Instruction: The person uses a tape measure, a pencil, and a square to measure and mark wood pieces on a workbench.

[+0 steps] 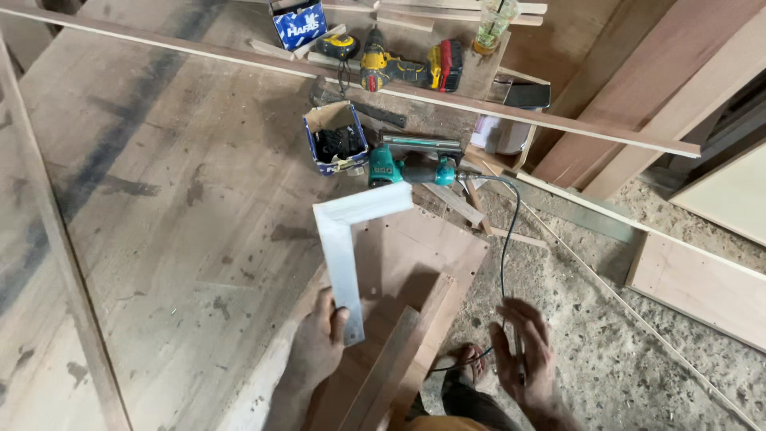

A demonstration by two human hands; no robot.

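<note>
My left hand [317, 342] grips the lower end of a pale L-shaped piece [348, 236], like a mitred corner of trim, held over a small brown plywood panel [435, 243] with drilled holes. A narrow wooden strip [392, 363] lies slanted on that panel beside the hand. My right hand [527, 355] hovers off the bench edge with fingers spread; a thin dark rod or pencil lies along its fingers. A blue cable [504, 263] runs past it up to a teal power tool [407, 169] lying just beyond the L-shaped piece.
A big worn plywood bench top [175, 215] fills the left. An open blue box of screws [335, 140], a yellow drill [391, 68], a second blue box [297, 22] and a plastic cup [493, 24] sit at the back. Long boards [638, 96] lean at right; gravel floor [606, 351] below.
</note>
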